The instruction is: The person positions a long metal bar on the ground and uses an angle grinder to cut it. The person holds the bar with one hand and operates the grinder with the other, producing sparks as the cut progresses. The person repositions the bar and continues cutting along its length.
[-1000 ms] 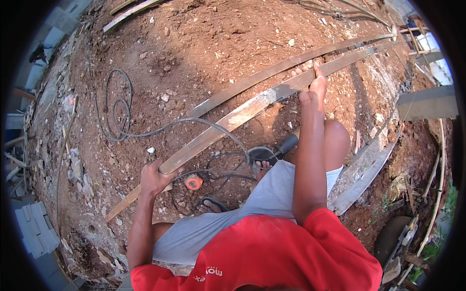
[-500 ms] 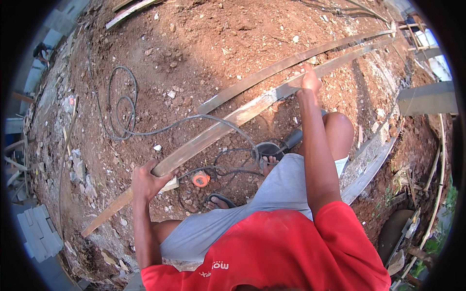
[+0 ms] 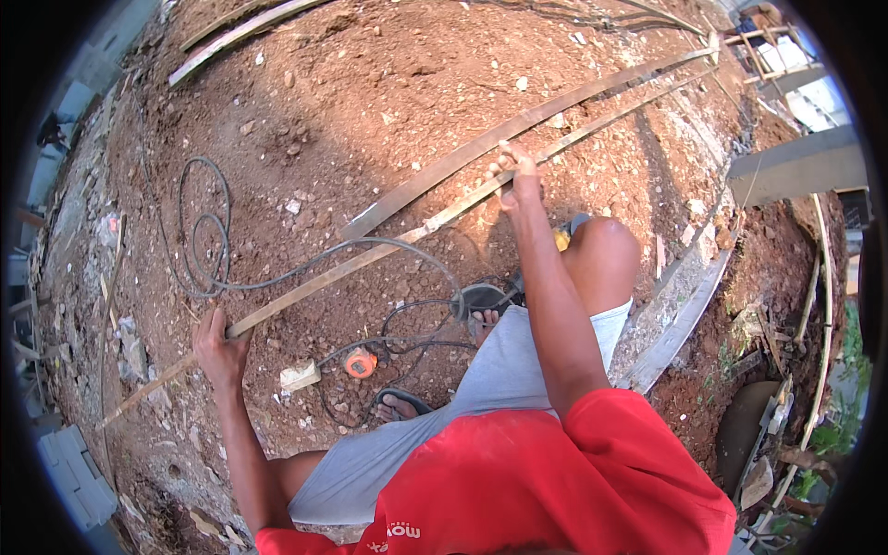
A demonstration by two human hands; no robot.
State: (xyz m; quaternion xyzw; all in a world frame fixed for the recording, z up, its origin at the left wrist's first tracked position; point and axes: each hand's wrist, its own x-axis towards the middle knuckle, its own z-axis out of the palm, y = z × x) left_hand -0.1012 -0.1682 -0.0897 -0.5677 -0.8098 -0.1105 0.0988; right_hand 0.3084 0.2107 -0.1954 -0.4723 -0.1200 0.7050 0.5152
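Note:
My left hand [image 3: 222,348] is closed around a long wooden plank [image 3: 342,268] toward its lower left end. Further up the same plank, my right hand [image 3: 518,174] grips it with the fingers over its far side. The plank slants from lower left to upper right and shows a narrow edge upward. Beyond it lies a second, wider-looking board [image 3: 499,134] on the dirt. An orange tape measure [image 3: 360,363] and a small pale wood block [image 3: 300,376] rest on the ground between my left hand and my sandalled foot [image 3: 403,405].
A dark cable [image 3: 277,283] loops over the soil and passes across the plank toward my feet. Something yellow and partly hidden [image 3: 561,240] sits beside my right knee. Grey blocks [image 3: 76,474] are stacked at lower left, and a grey beam [image 3: 795,166] juts in at right.
The plank has been rolled from its broad face onto its narrow edge. Both hands have shifted left in the picture with it, and the wood block beside the tape measure shows fully.

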